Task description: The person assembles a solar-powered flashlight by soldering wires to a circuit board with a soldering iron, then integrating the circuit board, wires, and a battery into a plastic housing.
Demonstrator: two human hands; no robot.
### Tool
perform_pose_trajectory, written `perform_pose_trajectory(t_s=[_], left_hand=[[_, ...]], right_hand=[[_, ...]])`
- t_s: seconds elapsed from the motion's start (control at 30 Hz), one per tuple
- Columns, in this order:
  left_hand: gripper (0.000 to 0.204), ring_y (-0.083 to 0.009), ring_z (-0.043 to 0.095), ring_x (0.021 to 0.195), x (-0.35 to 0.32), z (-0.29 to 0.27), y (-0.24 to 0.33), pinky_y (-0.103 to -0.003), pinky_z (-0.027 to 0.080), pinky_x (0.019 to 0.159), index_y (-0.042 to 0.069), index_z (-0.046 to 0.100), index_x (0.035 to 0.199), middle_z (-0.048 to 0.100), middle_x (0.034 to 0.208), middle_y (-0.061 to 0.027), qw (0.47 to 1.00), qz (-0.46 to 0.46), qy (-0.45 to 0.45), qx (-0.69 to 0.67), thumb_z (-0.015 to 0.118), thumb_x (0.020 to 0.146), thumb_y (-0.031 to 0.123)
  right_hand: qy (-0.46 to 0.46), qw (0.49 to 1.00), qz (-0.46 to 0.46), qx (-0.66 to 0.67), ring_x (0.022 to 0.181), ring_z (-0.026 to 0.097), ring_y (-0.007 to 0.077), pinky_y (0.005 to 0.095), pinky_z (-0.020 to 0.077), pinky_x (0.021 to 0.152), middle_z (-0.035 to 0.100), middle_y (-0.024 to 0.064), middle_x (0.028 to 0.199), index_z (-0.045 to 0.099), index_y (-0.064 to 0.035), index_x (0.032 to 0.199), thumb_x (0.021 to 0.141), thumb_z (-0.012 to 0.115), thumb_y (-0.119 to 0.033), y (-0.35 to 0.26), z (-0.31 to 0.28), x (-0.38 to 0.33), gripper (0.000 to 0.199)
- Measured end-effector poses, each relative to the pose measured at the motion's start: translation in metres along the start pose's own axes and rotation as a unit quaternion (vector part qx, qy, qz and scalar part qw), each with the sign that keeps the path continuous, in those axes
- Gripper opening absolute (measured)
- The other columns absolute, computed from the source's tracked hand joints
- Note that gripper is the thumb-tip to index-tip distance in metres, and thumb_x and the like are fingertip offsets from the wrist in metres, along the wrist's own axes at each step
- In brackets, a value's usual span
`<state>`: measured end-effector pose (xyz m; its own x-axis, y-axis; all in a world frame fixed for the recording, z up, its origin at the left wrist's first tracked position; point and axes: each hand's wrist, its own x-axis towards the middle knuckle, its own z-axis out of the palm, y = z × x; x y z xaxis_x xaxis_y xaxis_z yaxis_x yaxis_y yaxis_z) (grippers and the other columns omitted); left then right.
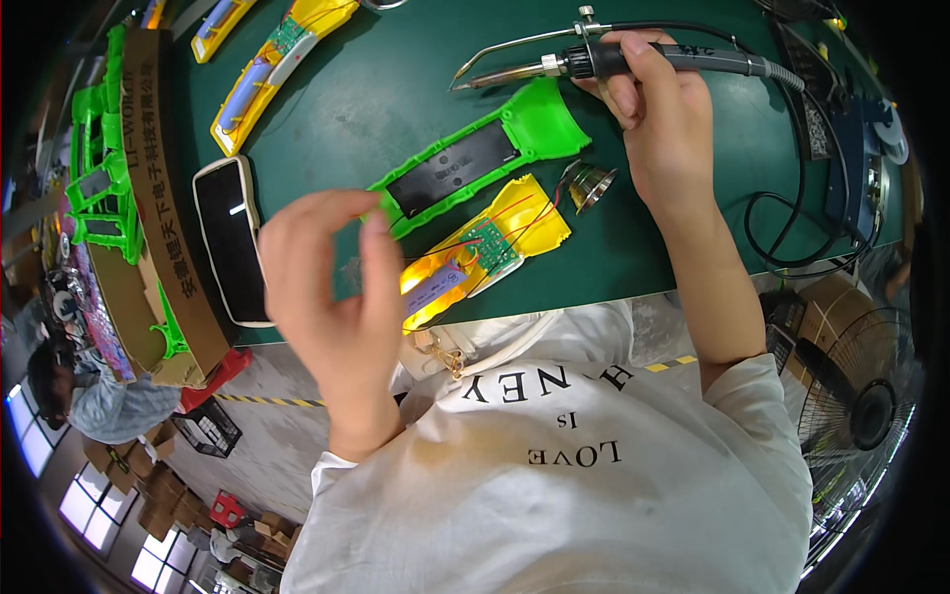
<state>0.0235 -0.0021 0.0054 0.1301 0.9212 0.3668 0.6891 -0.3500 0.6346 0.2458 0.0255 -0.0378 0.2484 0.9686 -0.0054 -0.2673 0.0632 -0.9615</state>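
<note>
My right hand (658, 119) grips a soldering iron (633, 61) with a thin metal feed tube (515, 46) clamped above its shaft. The iron's tip points left, above a green plastic shell (544, 124) with a black inset. My left hand (332, 287), slightly blurred, has thumb and forefinger pinched together at the shell's left end; whether they hold its edge is unclear. Closer to me lies an open yellow housing (542, 233) with a green circuit board (492, 247), wires and a purple battery cell (435, 289). A silver reflector cup (591, 186) sits at its right end.
A phone (226, 238) lies on the green table left of my hand. Behind it are more yellow housings (267, 79). A cardboard box (163, 198) with green shells (104, 178) stands far left. At right are a cable (792, 213), a blue device (856, 158) and a fan (871, 411).
</note>
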Motion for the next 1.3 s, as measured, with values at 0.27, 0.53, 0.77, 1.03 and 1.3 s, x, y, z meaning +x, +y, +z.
perform_pose_trajectory(t_s=[0.27,0.53,0.77,1.03,1.3], left_hand=[[0.011,-0.0197,0.053,0.078,-0.003,-0.01,-0.015,-0.028,0.04,0.073,0.0,0.057,0.08,0.058,0.081,-0.008,0.998,-0.038,0.039,0.012,0.055,0.071,-0.006],[0.016,-0.0236,0.052,0.082,-0.006,0.025,0.015,-0.034,0.038,0.076,0.007,0.06,0.081,0.059,0.082,-0.004,0.988,0.065,-0.136,0.04,0.067,0.066,0.006],[0.016,-0.0182,0.053,0.081,-0.004,0.039,0.012,-0.032,0.036,0.071,0.011,0.061,0.079,0.058,0.076,0.0011,0.985,0.1,-0.129,0.059,0.068,0.065,0.009],[0.01,-0.0173,0.053,0.076,-0.008,0.036,0.016,-0.032,0.034,0.069,0.012,0.061,0.073,0.057,0.071,0.0007,0.991,-0.001,-0.077,0.111,0.067,0.065,0.009],[0.007,-0.0209,0.05,0.074,0.003,0.036,0.016,-0.033,0.033,0.067,0.008,0.061,0.071,0.054,0.07,-0.0019,0.986,0.0,-0.109,0.128,0.064,0.065,0.007]], right_hand=[[-0.024,0.999,0.021,-0.009,0.051,0.03,0.0039,0.0209,0.0406,0.065,0.037,-0.0029,0.057,0.051,-0.0011,0.093,0.09,0.042,-0.019,-0.001,0.004,0.0,0.02],[-0.063,0.991,0.107,0.053,0.053,0.037,0.0033,0.0194,0.0273,0.046,0.044,-0.0022,0.06,0.053,-0.0021,0.089,0.085,0.053,-0.013,-0.002,0.016,-0.004,0.012],[-0.059,0.994,0.08,0.049,0.052,0.039,0.0031,0.0179,0.0301,0.046,0.046,-0.0012,0.06,0.053,-0.0005,0.09,0.084,0.053,-0.012,-0.007,0.012,-0.005,0.013],[0.015,0.994,-0.069,-0.084,0.053,0.042,0.0028,0.0165,0.031,0.046,0.05,-0.0002,0.062,0.053,0.0024,0.089,0.084,0.053,-0.009,-0.031,0.004,-0.019,0.013],[-0.068,0.954,-0.167,-0.24,0.063,0.048,0.0074,0.0185,0.0386,0.058,0.054,0.0082,0.088,0.052,0.0045,0.091,0.078,0.056,-0.004,-0.052,0.012,-0.046,0.016]])
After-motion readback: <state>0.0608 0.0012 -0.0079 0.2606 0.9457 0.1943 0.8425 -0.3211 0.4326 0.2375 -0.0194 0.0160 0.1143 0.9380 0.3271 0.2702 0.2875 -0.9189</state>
